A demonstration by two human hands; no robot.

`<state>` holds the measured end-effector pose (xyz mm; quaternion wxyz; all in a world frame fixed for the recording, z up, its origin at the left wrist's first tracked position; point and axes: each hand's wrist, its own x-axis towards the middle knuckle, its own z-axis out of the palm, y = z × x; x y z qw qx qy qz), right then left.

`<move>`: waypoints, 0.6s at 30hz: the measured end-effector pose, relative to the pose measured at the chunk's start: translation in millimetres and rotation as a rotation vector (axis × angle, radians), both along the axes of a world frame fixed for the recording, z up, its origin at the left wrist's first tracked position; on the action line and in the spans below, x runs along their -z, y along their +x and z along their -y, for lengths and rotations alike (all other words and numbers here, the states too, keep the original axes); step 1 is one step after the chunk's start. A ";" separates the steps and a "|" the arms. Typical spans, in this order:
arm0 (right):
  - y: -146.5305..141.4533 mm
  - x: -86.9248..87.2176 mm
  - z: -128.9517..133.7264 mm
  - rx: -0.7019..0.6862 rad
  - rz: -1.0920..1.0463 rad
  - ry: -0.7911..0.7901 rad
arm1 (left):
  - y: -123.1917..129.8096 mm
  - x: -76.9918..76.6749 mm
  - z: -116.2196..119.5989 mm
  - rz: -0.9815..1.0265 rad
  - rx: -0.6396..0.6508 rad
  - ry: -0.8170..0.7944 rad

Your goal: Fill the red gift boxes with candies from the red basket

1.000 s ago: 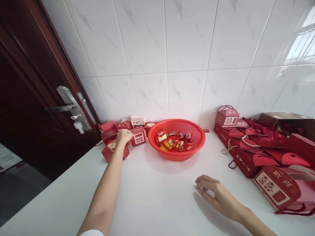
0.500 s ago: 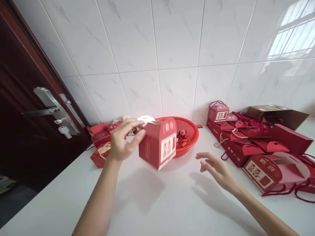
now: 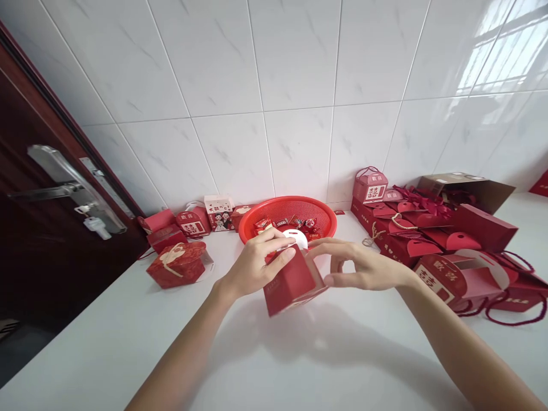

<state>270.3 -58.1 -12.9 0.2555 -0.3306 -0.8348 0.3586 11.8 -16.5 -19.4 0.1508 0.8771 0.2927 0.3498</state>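
Two bare hands meet near the middle of my head-camera view. The left hand (image 3: 261, 260) pinches a red box (image 3: 289, 283) by its upper part, thumb on the near face, fingers over the top beside a white handle (image 3: 301, 238). The right hand (image 3: 362, 265) is loosely open, thumb parted from curved fingers, its tips at the box's right edge; I cannot tell whether they touch it.

I see the box tilted, held above a white table (image 3: 107, 348), with soft shadows below. Just behind it sits a red plastic basket (image 3: 330, 225), partly hidden by the box and hands, holding wrapped sweets (image 3: 295, 222).

To the left, a patterned red box (image 3: 175, 267) with a pale cord stands apart, nearer me than a row of small boxes (image 3: 194, 222) along the wall. To the right lies a cluster of red boxes (image 3: 428, 228), some with dark red cords, an open cardboard carton (image 3: 492, 191) behind. Farther out, I make out a tiled wall (image 3: 214, 63) and, at far left, a dark door (image 3: 38, 274) with keys (image 3: 97, 226) hanging at its lock.
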 end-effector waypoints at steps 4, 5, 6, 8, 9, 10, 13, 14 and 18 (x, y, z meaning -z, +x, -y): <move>-11.4 -4.1 1.3 -0.065 0.283 0.135 | 4.9 3.2 1.8 -0.162 0.026 -0.112; -16.6 -2.7 2.4 -0.036 0.342 0.171 | 6.1 4.1 2.1 -0.188 0.028 -0.126; -21.9 -0.9 3.6 0.001 0.397 0.204 | 6.9 4.7 2.5 -0.201 0.022 -0.134; -31.5 2.6 5.8 0.059 0.487 0.255 | 7.3 4.5 3.3 -0.211 -0.005 -0.142; -35.2 3.8 6.7 0.071 0.516 0.266 | 7.0 3.6 3.8 -0.220 -0.025 -0.152; -38.0 4.5 7.3 0.074 0.533 0.267 | 6.5 2.6 4.2 -0.240 -0.044 -0.167; -41.9 5.2 7.1 0.079 0.565 0.250 | 5.0 1.5 4.8 -0.353 -0.085 -0.245; -42.2 5.6 6.5 0.078 0.573 0.250 | 4.8 2.5 4.4 -0.389 -0.086 -0.275; -41.0 10.0 2.8 0.063 0.559 0.254 | 5.5 10.0 0.7 -0.437 -0.060 -0.340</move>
